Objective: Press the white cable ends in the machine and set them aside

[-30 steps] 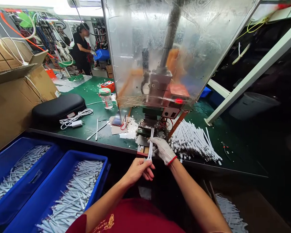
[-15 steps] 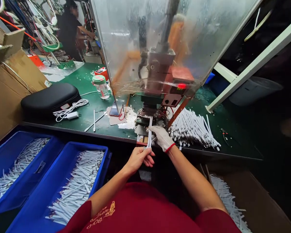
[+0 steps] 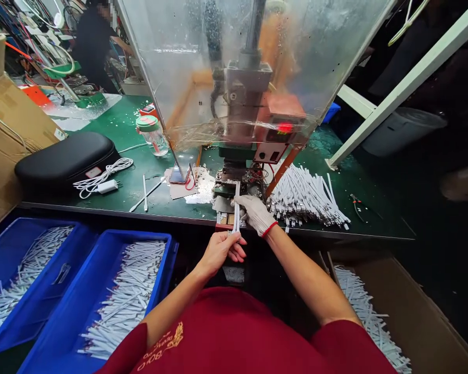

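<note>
A crowded workshop surrounds a green counter [image 3: 140,195] that runs across the view, with bins set below its near edge. Nearest, at the lower left, two blue bins stand side by side: the left blue bin [image 3: 8,249] and the right blue bin [image 3: 156,275], each holding a loose heap of short white cable pieces. At the lower right an open cardboard box [image 3: 421,311] holds more of the same white pieces along its left side. Above the lap, the bare left hand [image 3: 218,249] has its fingers [image 3: 236,240] pinching the near ends of a few white cables [image 3: 236,210], which run straight away to the counter's edge. There the gloved right hand [image 3: 255,213] closes its fingers on the same cables just in front of the press machine [image 3: 242,156]. Just right of that hand lies a fanned pile of white cables [image 3: 308,197] on the counter. To the left sit a coiled white charger [image 3: 99,181] touching a black case [image 3: 64,161], and beyond them a clear jar with a green lid [image 3: 151,134]. A clear plastic guard [image 3: 226,67] hangs before the machine. Far back left, another person [image 3: 93,44] stands at a bench.
</note>
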The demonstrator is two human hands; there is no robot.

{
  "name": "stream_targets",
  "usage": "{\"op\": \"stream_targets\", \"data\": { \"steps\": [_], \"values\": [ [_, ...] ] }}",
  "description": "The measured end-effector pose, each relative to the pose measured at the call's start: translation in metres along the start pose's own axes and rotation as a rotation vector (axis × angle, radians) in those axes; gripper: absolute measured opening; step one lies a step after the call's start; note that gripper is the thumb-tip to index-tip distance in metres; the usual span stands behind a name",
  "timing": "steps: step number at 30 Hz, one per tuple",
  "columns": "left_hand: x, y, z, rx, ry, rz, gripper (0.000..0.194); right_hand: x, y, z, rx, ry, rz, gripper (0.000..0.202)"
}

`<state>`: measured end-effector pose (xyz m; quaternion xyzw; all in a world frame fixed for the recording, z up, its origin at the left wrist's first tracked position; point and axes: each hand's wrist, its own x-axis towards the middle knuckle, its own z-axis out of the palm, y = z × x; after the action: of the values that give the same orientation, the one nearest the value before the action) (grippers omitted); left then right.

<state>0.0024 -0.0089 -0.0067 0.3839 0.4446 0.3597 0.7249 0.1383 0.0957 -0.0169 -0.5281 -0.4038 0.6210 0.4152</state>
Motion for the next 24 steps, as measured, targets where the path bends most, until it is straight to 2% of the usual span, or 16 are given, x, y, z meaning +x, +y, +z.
{"op": "stream_targets", "data": {
  "steps": [15, 20, 24],
  "values": [
    [-0.0016, 0.0011, 0.0004, 0.022, -0.005, -0.01, 0.049, -0.0018, 0.0016, -0.0014, 0.013, -0.029, -0.022, 0.033],
    [-0.0005, 0.0042, 0.0031, -0.008, -0.048, -0.068, 0.059, -0.0012, -0.0009, 0.0002, -0.001, 0.012, -0.038, 0.031],
    [0.0025, 0.0028, 0.0052, 0.001, -0.043, -0.066, 0.065, 0.006, -0.0061, 0.0027, 0.09, 0.021, -0.071, 0.027]
  ]
}}
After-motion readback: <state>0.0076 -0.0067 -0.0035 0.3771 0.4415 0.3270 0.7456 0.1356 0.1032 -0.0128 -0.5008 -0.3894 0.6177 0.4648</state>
